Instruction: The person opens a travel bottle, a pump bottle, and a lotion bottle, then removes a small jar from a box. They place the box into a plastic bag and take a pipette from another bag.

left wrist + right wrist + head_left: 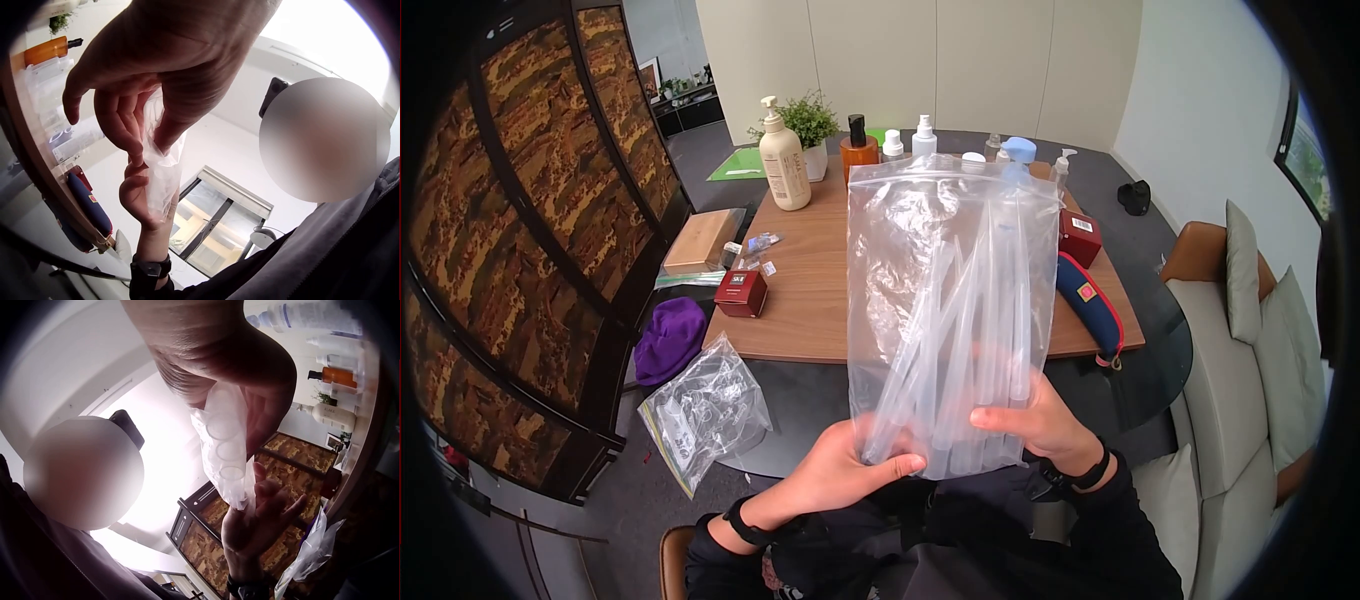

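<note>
Both hands hold up a clear zip bag (900, 260) by its lower part, above the near table edge. Inside lean several long, translucent plastic tubes (960, 350), narrower toward the top; their round ends show in the right wrist view. My left hand (845, 470) grips the bag's bottom left corner, thumb in front and fingers behind. At the lower right side, my right hand (1045, 425) pinches bag and tubes, its thumb lying across the front. The bag's zip strip is at the top. In the left wrist view the bag (164, 169) is seen edge-on between both hands.
Left on the table are a dark red box (741, 294), a purple cloth (670, 338) and another clear zip bag (710, 410). A pump bottle (784, 160) and several other bottles stand at the back. A blue pouch (1090, 305) and a second red box (1080, 238) lie right.
</note>
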{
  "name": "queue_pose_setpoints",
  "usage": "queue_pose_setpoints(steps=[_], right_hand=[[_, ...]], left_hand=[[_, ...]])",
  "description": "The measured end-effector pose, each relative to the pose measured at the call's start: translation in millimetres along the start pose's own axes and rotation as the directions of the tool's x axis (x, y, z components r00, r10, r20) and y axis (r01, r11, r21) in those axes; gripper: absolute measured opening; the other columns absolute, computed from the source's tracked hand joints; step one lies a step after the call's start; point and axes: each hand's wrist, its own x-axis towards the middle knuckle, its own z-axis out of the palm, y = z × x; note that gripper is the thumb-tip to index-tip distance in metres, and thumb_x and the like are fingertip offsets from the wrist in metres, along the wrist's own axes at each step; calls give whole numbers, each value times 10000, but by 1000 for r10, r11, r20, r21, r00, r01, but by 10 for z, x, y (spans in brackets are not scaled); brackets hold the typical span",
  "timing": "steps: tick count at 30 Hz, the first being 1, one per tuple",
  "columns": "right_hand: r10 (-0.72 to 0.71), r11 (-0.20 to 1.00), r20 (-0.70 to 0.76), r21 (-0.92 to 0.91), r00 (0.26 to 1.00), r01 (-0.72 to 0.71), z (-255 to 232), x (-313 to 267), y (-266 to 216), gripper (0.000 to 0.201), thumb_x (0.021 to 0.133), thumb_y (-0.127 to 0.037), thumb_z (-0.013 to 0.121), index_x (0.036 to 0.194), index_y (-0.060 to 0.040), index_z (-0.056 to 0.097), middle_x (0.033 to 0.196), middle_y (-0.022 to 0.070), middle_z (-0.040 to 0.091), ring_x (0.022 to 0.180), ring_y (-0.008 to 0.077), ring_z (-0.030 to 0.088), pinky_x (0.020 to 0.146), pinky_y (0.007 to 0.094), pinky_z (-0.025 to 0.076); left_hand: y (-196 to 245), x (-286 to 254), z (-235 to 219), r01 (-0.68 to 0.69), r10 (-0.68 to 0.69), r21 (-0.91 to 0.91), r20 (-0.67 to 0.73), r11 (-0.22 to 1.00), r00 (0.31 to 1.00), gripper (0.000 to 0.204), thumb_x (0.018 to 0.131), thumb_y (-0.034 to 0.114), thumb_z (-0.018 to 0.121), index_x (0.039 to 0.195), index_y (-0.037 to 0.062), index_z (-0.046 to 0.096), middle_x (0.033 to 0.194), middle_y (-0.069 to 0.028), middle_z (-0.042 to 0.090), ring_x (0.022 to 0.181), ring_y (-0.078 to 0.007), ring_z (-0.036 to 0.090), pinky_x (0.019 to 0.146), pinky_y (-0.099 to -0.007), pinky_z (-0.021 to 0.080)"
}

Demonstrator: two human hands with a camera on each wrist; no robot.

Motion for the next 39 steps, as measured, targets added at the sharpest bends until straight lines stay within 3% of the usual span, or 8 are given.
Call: queue_pose_setpoints(steps=[8,19,22,28,34,39], right_hand=[[1,999,-1,-43,1000,-1,4,17,-6,665,805,-82,725,1375,8,394,1254,106,527,1130,167,532,963,327,434],[7,998,36,-68,999,-5,32,54,-2,646,819,-90,716,1375,-12,398,1090,77,623,1036,134,579,928,309,449],[14,998,54,-61,998,-11,48,71,-23,634,827,-80,705,1378,-22,398,1056,74,641,1021,134,590,929,315,449],[-38,994,84,-102,996,47,78,109,-23,628,838,-73,699,1384,-34,393,1067,82,654,1028,141,602,939,325,447],[-31,996,100,-77,994,39,76,113,17,745,799,-71,746,1418,-36,333,1150,94,623,1100,157,567,964,332,431],[-56,992,133,-106,989,70,65,107,143,855,747,-90,801,1434,-31,296,1254,88,539,1184,162,491,1003,336,391]], left_hand=[[-11,1,-5,21,-22,-52,-15,998,1000,266,843,167,732,1036,33,606,867,0,637,834,-82,584,779,-260,468],[-120,51,-23,53,-45,-167,51,984,998,439,780,154,783,1140,46,556,881,23,563,847,-75,533,769,-253,446],[-104,59,-21,-15,32,-191,88,981,996,481,766,153,794,1163,41,547,909,18,579,853,-78,537,777,-258,451],[-120,102,3,-20,19,-146,-13,989,1000,508,763,153,804,1183,35,545,948,13,608,866,-70,550,769,-252,462],[-35,108,48,39,-59,-228,-82,973,995,293,825,110,741,1071,16,612,823,19,640,759,-60,580,696,-223,475],[-173,105,90,36,-60,-289,-75,957,995,156,883,101,666,1005,6,640,815,-30,680,746,-82,621,673,-244,495]])
